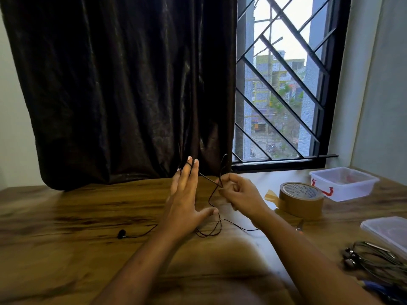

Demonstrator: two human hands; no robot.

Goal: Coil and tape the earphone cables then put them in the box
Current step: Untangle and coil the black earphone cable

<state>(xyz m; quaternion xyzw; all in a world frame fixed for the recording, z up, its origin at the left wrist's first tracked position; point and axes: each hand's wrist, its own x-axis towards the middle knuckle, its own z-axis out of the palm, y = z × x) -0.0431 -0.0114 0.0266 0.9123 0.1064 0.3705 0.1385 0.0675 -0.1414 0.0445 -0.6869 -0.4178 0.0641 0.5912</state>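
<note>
My left hand [184, 194] is held up flat over the wooden table [66, 227], fingers straight, with a thin black earphone cable [212, 192] looped around the fingertips. My right hand [237, 191] pinches the same cable just to the right and holds a loop of it up. The rest of the cable trails down onto the table, and its earbud [121, 234] lies at the left. A roll of brown tape [300, 199] stands at the right with a loose end sticking out. A clear plastic box [343, 182] sits behind the roll.
A pile of other earphones [374, 260] lies at the right edge beside a clear lid [389, 232]. Small scissors [299, 226] lie in front of the tape roll. A dark curtain [121, 84] and a barred window [279, 84] stand behind the table.
</note>
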